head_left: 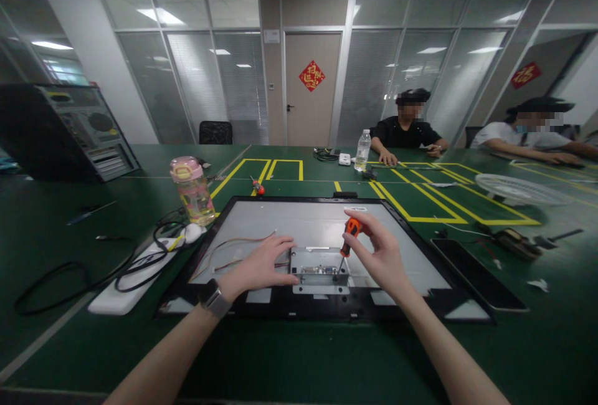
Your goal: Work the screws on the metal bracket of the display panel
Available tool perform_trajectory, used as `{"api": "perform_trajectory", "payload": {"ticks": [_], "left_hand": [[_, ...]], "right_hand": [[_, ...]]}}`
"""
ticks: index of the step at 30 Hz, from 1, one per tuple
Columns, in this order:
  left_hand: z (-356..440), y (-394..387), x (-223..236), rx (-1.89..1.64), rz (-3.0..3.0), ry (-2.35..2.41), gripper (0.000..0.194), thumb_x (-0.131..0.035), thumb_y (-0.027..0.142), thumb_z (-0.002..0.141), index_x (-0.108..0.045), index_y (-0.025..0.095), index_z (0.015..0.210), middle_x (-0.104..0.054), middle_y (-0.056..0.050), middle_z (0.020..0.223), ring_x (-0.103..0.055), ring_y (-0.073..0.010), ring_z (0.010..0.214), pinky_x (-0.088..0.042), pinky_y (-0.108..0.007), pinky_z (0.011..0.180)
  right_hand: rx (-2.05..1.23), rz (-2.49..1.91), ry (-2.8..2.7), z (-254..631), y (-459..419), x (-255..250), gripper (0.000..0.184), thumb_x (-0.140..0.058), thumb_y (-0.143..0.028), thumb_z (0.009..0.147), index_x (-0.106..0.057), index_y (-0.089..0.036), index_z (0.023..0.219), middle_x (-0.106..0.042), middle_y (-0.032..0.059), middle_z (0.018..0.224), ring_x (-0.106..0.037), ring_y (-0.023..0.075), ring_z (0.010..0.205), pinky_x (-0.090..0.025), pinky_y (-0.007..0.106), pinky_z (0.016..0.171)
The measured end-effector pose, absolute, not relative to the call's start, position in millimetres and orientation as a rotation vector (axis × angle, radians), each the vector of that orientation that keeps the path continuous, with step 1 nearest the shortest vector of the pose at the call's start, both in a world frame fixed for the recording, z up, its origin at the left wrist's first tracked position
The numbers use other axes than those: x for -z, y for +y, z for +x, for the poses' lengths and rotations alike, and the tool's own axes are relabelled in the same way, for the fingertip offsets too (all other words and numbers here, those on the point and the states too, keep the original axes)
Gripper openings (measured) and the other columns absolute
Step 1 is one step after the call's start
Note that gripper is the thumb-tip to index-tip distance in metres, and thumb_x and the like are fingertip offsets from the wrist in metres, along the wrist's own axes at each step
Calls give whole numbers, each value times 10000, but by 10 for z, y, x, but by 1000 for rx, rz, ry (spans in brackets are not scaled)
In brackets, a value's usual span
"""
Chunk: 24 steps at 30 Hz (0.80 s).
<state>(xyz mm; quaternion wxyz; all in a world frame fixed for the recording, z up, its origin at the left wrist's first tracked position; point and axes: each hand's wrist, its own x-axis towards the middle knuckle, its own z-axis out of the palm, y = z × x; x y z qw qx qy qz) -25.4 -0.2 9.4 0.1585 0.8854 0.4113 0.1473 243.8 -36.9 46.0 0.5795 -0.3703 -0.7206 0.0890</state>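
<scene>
A monitor panel [397,249] lies face down on the green table, its grey metal back up inside a black frame. Near its front edge sits a small metal bracket plate [317,265]. My right hand [380,252] is closed around an orange-handled screwdriver [349,238], tip down on the bracket. My left hand [261,265] rests flat on the panel just left of the bracket, fingers spread, a watch on the wrist. Thin coloured wires [233,252] run across the panel under that hand.
A pink-lidded bottle [193,190] and black cables [140,262] lie left of the panel. A computer case [70,131] stands far left. A black strip [476,274] and a white fan [523,190] are at right. Two people sit across the table beside a water bottle [363,151].
</scene>
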Motion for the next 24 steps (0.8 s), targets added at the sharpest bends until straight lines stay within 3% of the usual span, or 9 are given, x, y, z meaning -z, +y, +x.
{"api": "perform_trajectory", "payload": {"ticks": [7,15,24], "left_hand": [[-252,3,-88,-431,2550,1162,734,-716,596,726,-515,229,1329,-445,-107,1455,-402,-310,1340,-230,-490,1165],[-268,21,-61,-421,2544,1163,750,-698,616,734,-500,231,1346,-436,-104,1463,-387,-313,1348,-234,-488,1161],[-252,1,-88,-409,2535,1171,737,-705,603,735,-506,231,1340,-435,-102,1463,-382,-309,1352,-224,-484,1167]], "right_hand": [[-391,-824,-1713,2452,-376,-441,362,-498,-206,921,-529,-245,1279,-670,83,1052,-656,204,870,-535,386,793],[-201,-864,-1715,2439,-373,-487,340,-618,-215,862,-598,-252,1200,-622,40,880,-583,189,770,-512,367,748],[-210,-862,-1726,2428,-370,-473,352,-606,-208,873,-578,-251,1221,-623,43,898,-581,187,778,-511,368,749]]}}
